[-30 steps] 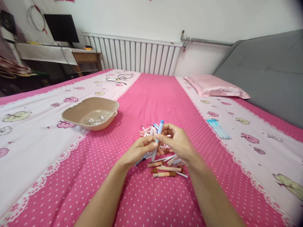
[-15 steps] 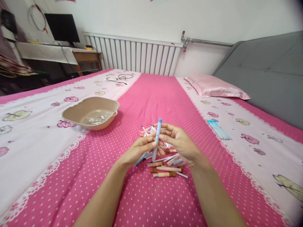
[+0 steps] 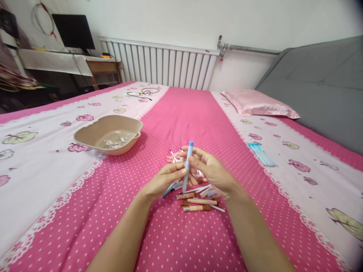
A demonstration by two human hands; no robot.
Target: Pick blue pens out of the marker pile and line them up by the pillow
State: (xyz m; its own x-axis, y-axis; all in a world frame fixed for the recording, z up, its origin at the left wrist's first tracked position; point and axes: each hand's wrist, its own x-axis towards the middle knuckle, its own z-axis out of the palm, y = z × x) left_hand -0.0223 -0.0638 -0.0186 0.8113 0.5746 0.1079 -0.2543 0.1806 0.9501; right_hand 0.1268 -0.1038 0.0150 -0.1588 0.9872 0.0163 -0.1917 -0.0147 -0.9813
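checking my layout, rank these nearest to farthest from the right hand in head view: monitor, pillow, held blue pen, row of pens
1. held blue pen, at the right hand
2. row of pens, to its right
3. pillow, back right
4. monitor, far left

Blue marker (image 3: 187, 166), mid-frame, stands more upright than a second ago; its top end shifts slightly left in the frame. Right hand (image 3: 214, 170) re-grips: fingers, earlier bent right of the marker, now stretch behind its upper part, tips showing left. Thumb sits higher than half a second ago.
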